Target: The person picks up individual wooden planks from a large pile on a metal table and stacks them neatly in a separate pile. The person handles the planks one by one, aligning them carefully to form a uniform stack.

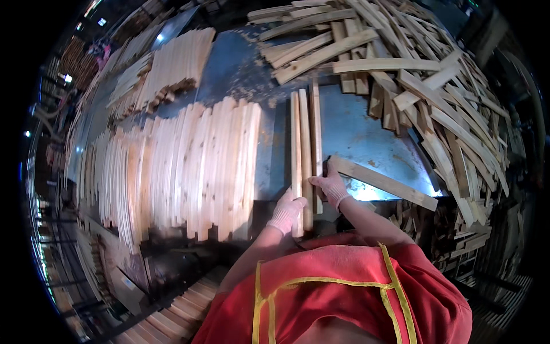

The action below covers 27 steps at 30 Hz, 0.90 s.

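Observation:
Three narrow wooden strips stand upright in the picture, pointing away from me over the table's near edge. My left hand (288,211), in a pale knit glove, is closed on the near part of the leftmost wooden strip (296,149), beside the middle wooden strip (305,143). My right hand (330,186), gloved too, is closed at the right wooden strip (316,126), its thumb reaching toward the middle one. Some of its fingers are hidden. A loose flat board (387,183) slants across the table's edge from beside the right hand.
A row of wooden strips (197,166) lies side by side on the left, with another stack (175,63) behind. A jumbled heap of boards (412,69) covers the far right. Sawdust and chips dot the blue metal table top (355,126). More boards (172,315) lie below left.

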Each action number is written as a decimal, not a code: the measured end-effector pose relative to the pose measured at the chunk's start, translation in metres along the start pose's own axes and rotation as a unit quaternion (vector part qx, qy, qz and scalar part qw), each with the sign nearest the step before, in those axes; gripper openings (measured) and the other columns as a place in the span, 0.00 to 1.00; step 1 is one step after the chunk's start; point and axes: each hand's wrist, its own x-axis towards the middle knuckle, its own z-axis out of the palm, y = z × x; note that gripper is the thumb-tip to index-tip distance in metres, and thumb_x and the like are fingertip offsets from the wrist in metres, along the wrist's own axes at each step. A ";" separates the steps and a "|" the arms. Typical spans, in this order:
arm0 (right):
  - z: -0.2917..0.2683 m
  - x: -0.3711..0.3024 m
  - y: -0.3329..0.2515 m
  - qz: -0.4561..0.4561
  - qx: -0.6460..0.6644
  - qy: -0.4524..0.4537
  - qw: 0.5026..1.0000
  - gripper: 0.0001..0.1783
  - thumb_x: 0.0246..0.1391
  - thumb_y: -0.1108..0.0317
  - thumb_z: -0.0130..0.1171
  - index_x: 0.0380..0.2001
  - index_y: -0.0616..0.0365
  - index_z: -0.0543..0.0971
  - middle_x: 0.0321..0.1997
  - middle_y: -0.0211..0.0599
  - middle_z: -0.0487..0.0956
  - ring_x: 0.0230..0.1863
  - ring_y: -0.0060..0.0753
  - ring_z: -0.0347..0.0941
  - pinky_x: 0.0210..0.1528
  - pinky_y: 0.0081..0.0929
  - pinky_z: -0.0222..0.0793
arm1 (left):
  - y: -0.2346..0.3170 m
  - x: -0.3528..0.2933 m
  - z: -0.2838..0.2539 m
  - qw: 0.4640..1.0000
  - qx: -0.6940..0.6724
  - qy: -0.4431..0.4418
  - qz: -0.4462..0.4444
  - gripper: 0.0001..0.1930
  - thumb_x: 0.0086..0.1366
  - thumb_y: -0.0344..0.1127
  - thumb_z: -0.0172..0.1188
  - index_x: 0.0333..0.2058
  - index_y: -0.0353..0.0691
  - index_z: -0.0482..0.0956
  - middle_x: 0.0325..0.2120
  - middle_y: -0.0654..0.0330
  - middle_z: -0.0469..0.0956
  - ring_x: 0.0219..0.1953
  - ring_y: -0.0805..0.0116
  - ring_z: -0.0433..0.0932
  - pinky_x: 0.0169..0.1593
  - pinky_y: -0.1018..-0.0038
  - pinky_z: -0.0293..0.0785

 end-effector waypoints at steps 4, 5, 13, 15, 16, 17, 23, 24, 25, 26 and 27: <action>0.033 0.016 -0.011 -0.064 -0.142 -0.055 0.986 0.44 0.49 0.63 0.69 0.69 0.55 0.66 0.51 0.63 0.83 0.55 0.63 0.80 0.58 0.46 0.76 | -0.018 -0.004 -0.026 0.998 0.048 0.032 -0.003 0.34 0.64 0.42 0.64 0.68 0.41 0.71 0.53 0.43 0.82 0.57 0.49 0.81 0.61 0.60 0.74; 0.040 0.016 -0.018 -0.088 -0.182 -0.067 0.977 0.43 0.49 0.63 0.70 0.68 0.56 0.66 0.51 0.63 0.83 0.56 0.63 0.80 0.58 0.47 0.76 | -0.027 -0.005 -0.032 0.998 0.048 0.047 -0.002 0.34 0.64 0.43 0.64 0.68 0.42 0.70 0.53 0.42 0.82 0.57 0.48 0.81 0.61 0.59 0.74; 0.136 -0.008 -0.055 -0.138 -0.302 -0.245 0.911 0.39 0.56 0.53 0.65 0.60 0.68 0.63 0.47 0.63 0.84 0.52 0.66 0.81 0.58 0.51 0.75 | 0.029 -0.068 -0.118 0.969 0.080 0.231 0.033 0.29 0.66 0.36 0.64 0.64 0.35 0.73 0.44 0.42 0.81 0.45 0.48 0.81 0.53 0.60 0.77; 0.146 -0.004 -0.070 -0.124 -0.255 -0.323 0.903 0.36 0.58 0.50 0.64 0.60 0.67 0.69 0.51 0.59 0.84 0.54 0.61 0.80 0.60 0.47 0.74 | 0.005 -0.050 -0.158 0.945 0.108 0.288 0.106 0.23 0.64 0.35 0.65 0.56 0.33 0.76 0.43 0.41 0.80 0.46 0.45 0.81 0.52 0.58 0.77; 0.127 -0.003 -0.076 -0.139 -0.196 -0.364 0.900 0.35 0.59 0.50 0.64 0.59 0.66 0.71 0.52 0.58 0.84 0.55 0.59 0.80 0.60 0.45 0.74 | -0.001 -0.048 -0.181 0.930 0.157 0.316 0.107 0.19 0.63 0.34 0.65 0.51 0.33 0.77 0.43 0.41 0.80 0.46 0.43 0.80 0.51 0.57 0.76; 0.104 0.000 -0.081 -0.154 -0.135 -0.402 0.892 0.33 0.59 0.51 0.64 0.59 0.65 0.73 0.53 0.56 0.84 0.55 0.58 0.80 0.60 0.44 0.74 | -0.018 -0.042 -0.199 0.936 0.079 0.339 0.054 0.23 0.62 0.33 0.67 0.55 0.34 0.77 0.46 0.41 0.81 0.48 0.41 0.80 0.52 0.56 0.77; -0.132 0.029 -0.007 -0.307 -0.459 -0.071 0.831 0.52 0.38 0.59 0.78 0.68 0.62 0.69 0.57 0.58 0.79 0.57 0.61 0.77 0.62 0.48 0.74 | -0.072 -0.049 -0.293 0.820 0.410 0.391 -0.082 0.30 0.65 0.47 0.61 0.63 0.41 0.75 0.48 0.42 0.82 0.53 0.43 0.81 0.58 0.52 0.77; -0.164 0.031 0.025 -0.284 -0.518 -0.024 0.806 0.57 0.32 0.58 0.80 0.69 0.63 0.68 0.57 0.59 0.78 0.57 0.62 0.76 0.62 0.48 0.74 | -0.075 -0.044 -0.292 0.817 0.398 0.404 -0.103 0.30 0.66 0.49 0.60 0.63 0.42 0.75 0.48 0.42 0.83 0.53 0.44 0.82 0.58 0.52 0.77; -0.185 0.030 0.050 -0.240 -0.561 0.002 0.792 0.63 0.26 0.57 0.82 0.70 0.63 0.66 0.57 0.60 0.77 0.56 0.63 0.76 0.62 0.49 0.75 | -0.075 -0.039 -0.294 0.816 0.386 0.413 -0.121 0.30 0.67 0.51 0.58 0.63 0.43 0.75 0.48 0.42 0.83 0.53 0.45 0.82 0.58 0.52 0.77; -0.192 0.028 0.061 -0.173 -0.585 0.020 0.792 0.60 0.31 0.59 0.80 0.71 0.61 0.66 0.54 0.60 0.78 0.55 0.62 0.76 0.60 0.48 0.75 | -0.070 -0.036 -0.299 0.831 0.377 0.377 -0.161 0.31 0.68 0.53 0.58 0.63 0.42 0.75 0.49 0.43 0.83 0.54 0.43 0.81 0.59 0.53 0.76; -0.188 0.030 0.054 -0.136 -0.612 0.014 0.779 0.56 0.37 0.61 0.77 0.72 0.62 0.66 0.53 0.58 0.78 0.55 0.63 0.76 0.60 0.50 0.75 | -0.072 -0.036 -0.307 0.845 0.358 0.370 -0.146 0.31 0.68 0.53 0.58 0.63 0.41 0.75 0.50 0.44 0.83 0.54 0.43 0.81 0.59 0.53 0.76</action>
